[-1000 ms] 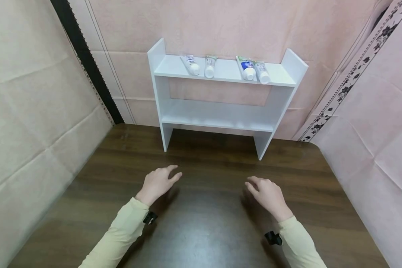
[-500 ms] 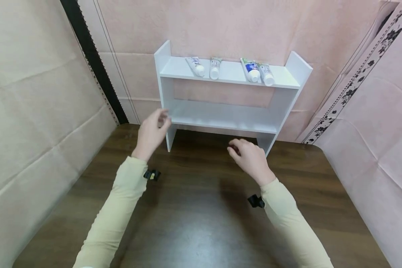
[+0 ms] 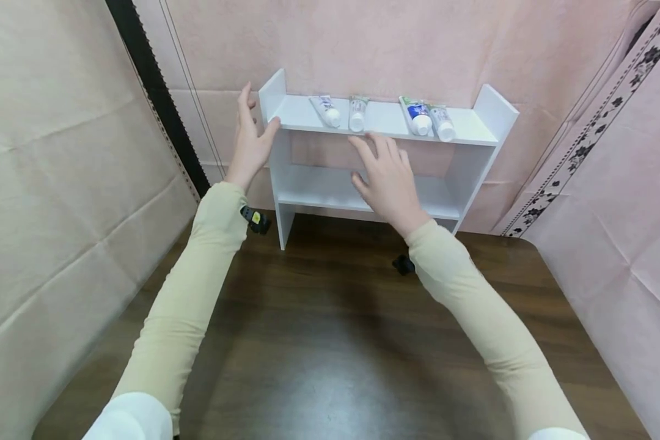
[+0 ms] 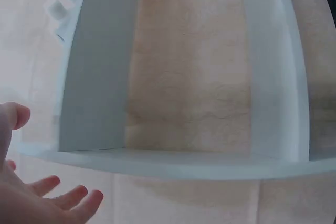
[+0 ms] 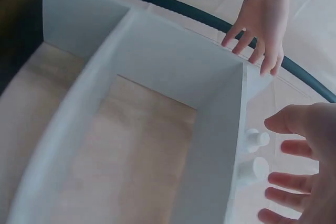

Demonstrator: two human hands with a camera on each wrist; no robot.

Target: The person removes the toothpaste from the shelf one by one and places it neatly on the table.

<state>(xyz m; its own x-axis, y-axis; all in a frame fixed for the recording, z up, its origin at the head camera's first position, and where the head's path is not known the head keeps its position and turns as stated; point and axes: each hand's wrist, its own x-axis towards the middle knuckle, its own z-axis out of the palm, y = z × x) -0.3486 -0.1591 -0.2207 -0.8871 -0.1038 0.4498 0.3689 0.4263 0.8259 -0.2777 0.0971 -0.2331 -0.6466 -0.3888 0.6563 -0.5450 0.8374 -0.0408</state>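
Observation:
A white two-tier shelf (image 3: pixel 324 186) stands against the back cloth. Several squeeze tubes lie on its top board, caps forward: a white tube (image 3: pixel 326 111) and a grey-white tube (image 3: pixel 357 114) at left, a blue-and-green tube (image 3: pixel 417 117) against another pale tube (image 3: pixel 442 123) at right. My left hand (image 3: pixel 250 143) is at the shelf's left side panel, fingers spread, thumb by the front edge; contact cannot be told. My right hand (image 3: pixel 389 183) hovers before the top board, fingertips just below the grey-white tube. In the right wrist view, its fingers are apart from the two white caps (image 5: pixel 253 171).
The dark wooden table (image 3: pixel 308 342) stretches in front of the shelf. Pale cloth walls rise at the left (image 3: pixel 88 183), back and right (image 3: pixel 610 183). The shelf's side panels stand above the top board at both ends.
Both hands have risen from over the table and moved forward to the shelf, the left to its left side panel, the right to the top board's front. The tubes have stayed on the board.

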